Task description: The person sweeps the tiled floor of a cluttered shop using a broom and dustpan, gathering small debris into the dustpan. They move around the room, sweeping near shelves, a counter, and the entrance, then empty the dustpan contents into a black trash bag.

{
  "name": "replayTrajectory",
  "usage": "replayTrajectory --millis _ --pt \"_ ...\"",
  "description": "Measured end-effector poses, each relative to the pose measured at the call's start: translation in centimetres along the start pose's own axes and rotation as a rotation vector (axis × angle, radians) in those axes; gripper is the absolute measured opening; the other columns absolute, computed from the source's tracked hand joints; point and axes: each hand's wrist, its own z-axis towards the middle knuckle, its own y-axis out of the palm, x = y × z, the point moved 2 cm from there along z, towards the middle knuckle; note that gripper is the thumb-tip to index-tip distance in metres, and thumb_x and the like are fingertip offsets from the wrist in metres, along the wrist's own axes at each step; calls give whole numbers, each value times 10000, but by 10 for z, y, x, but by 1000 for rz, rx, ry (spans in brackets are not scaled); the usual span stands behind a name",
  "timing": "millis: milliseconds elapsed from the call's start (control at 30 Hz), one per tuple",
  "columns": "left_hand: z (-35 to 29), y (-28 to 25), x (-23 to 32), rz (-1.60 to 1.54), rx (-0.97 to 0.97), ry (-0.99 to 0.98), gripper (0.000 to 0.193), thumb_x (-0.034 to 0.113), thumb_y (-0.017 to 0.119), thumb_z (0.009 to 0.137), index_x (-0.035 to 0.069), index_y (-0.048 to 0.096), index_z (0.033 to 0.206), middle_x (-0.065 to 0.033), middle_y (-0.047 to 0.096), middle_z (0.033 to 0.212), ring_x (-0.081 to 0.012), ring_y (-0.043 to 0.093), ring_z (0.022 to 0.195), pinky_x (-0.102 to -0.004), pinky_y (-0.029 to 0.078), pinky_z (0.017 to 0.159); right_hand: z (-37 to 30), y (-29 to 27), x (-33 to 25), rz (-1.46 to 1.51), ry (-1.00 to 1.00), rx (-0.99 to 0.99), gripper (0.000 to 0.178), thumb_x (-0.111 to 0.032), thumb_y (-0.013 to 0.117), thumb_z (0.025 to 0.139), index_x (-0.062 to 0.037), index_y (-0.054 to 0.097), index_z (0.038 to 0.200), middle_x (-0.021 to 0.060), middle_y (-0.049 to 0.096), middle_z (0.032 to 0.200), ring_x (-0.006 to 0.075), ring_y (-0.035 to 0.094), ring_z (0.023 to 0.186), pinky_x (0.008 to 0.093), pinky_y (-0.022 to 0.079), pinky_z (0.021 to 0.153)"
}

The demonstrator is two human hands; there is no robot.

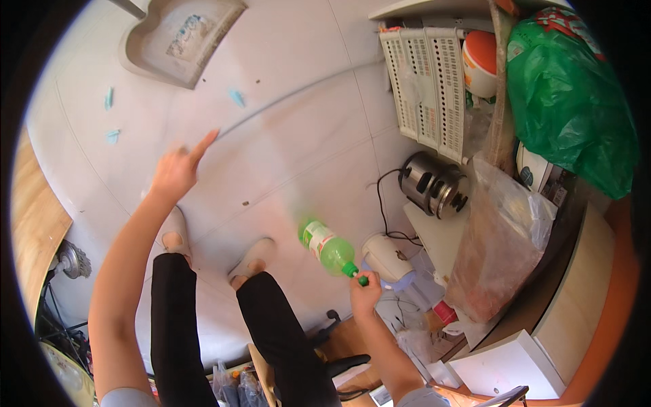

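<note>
My right hand is closed around the top of a clear green plastic bottle with a label and a green cap. The bottle is tilted, its blurred base pointing away from me over the floor. Stretched out over the floor, my left hand has its index finger extended and the other fingers partly curled; I see nothing in it. Its fingertip meets the end of a long thin grey line, perhaps a hose or rod; whether they touch I cannot tell. Small blue scraps lie beyond that hand.
A beige dustpan lies at the far left. To the right are a white slatted rack, a green plastic bag, a steel pot-like appliance with a black cord, a white kettle-like jug and a clear bag. My feet stand below.
</note>
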Motion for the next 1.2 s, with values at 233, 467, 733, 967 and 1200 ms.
replayTrajectory --millis 233,467,733,967,1200 --pt "-210 -118 -30 96 -146 -186 681 -2 584 785 276 451 1392 -120 475 643 -310 520 545 -421 435 495 -22 2 -11 67 19 19 127 21 647 628 -51 563 690 55 530 733 175 500 646 300 419 601" --pt "-214 -248 -34 261 -82 -66 653 -6 588 762 250 507 1357 -117 447 640 -299 487 518 -413 400 472 -21 -15 -37 84 -18 38 145 23 646 622 -65 557 696 74 544 755 228 541 658 335 446 610" --pt "-19 -339 25 604 -105 4 729 -59 545 741 267 462 1388 -118 489 667 -255 544 605 -375 456 526 -17 -30 -49 155 -6 63 136 21 646 631 -51 550 695 62 518 740 178 503 645 303 423 607" --pt "2 -383 63 625 -155 -22 709 -32 567 743 266 475 1380 -117 521 671 -249 572 631 -366 478 549 -18 -16 -65 131 36 28 133 6 652 630 -62 579 717 77 556 788 242 554 703 346 449 634" --pt "-67 -418 64 861 36 81 750 -43 590 699 273 490 1372 -72 418 710 -205 483 612 -337 471 539 15 1 -65 86 -34 63 134 -2 665 635 -73 586 716 89 568 802 277 570 715 376 455 642"
